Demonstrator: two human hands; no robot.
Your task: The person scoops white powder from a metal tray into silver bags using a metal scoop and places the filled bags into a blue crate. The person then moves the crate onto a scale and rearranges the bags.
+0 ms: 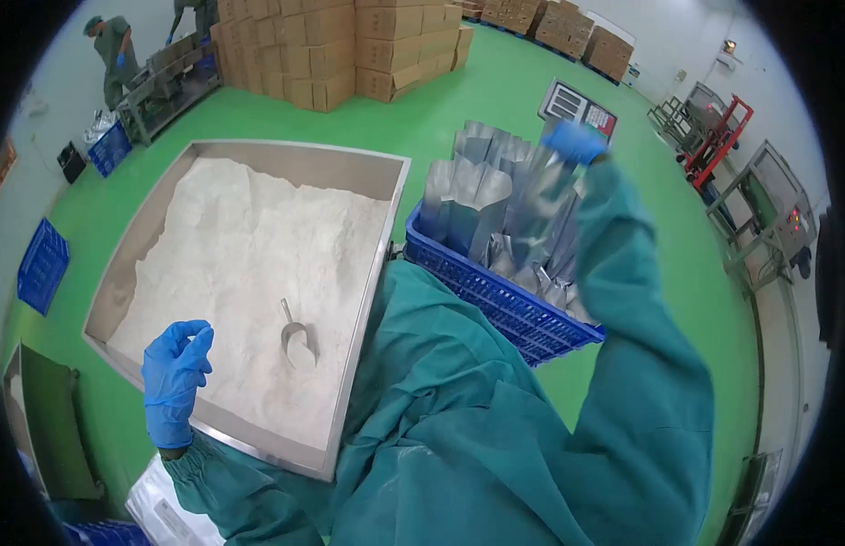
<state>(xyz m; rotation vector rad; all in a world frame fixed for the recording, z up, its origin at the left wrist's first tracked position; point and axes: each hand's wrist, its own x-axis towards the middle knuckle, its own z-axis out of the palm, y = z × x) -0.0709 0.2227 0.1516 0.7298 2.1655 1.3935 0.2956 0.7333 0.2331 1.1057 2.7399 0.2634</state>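
Note:
My left hand [177,378], in a blue glove, hovers over the near left edge of a metal bin [359,382]. Its fingers are curled in towards the thumb, and nothing shows in them. White powder [250,246] fills much of the bin, and a metal scoop [295,337] lies in it with its handle pointing up. On the right, my gloved right hand [575,143] is blurred by motion and grips the top of a silver foil bag [543,196]. That bag is over a blue plastic crate [504,305] holding several upright foil bags [477,191].
Behind the crate stands a scale [577,109]. Stacked cardboard boxes [322,55] rise at the back. A co-worker [113,55] is at a metal table far left. Another metal bin [54,428] is at lower left, and machines [768,209] line the right wall.

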